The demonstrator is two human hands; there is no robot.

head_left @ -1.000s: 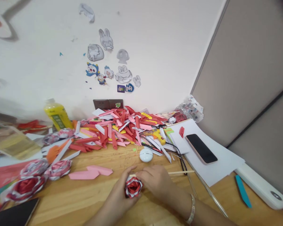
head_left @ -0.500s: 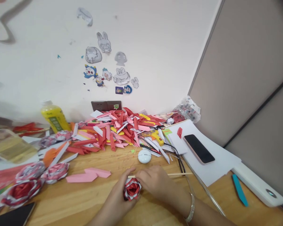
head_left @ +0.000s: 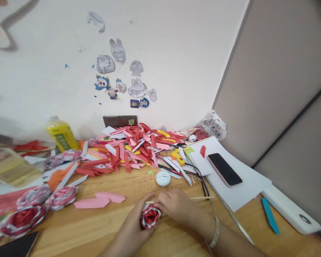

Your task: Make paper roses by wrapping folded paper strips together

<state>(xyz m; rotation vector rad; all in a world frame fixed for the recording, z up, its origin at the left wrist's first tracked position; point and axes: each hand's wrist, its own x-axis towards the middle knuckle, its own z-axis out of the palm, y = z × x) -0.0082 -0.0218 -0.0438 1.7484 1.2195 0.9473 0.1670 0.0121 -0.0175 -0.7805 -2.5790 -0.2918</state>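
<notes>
My left hand (head_left: pixel 136 222) is closed around a folded paper rose (head_left: pixel 150 216) with red petals and white edges, which faces up. Against the rose's upper right side, my right hand (head_left: pixel 173 205) is closed in a pinch on a thin wooden stick (head_left: pixel 203 198). One end of the stick shows at the rose's upper edge and the other juts out to the right; its middle is hidden by the right hand. Just beyond the hands sits a small white rounded case (head_left: pixel 163 178). Two folded pink paper strips (head_left: pixel 100 200) lie to the left.
A heap of folded paper strips (head_left: pixel 133 148) lines the wall, with a yellow glue gun (head_left: pixel 178 157) at its right. More paper roses (head_left: pixel 26 217) and a yellow bottle (head_left: pixel 61 134) are on the left. A phone (head_left: pixel 224 169) rests on white sheets (head_left: pixel 239 200); a teal strip (head_left: pixel 270 216) lies at right.
The right end of the stick has shifted slightly left. Both hands stay at the rose with nearly the same hold. The whole view has shifted a little.
</notes>
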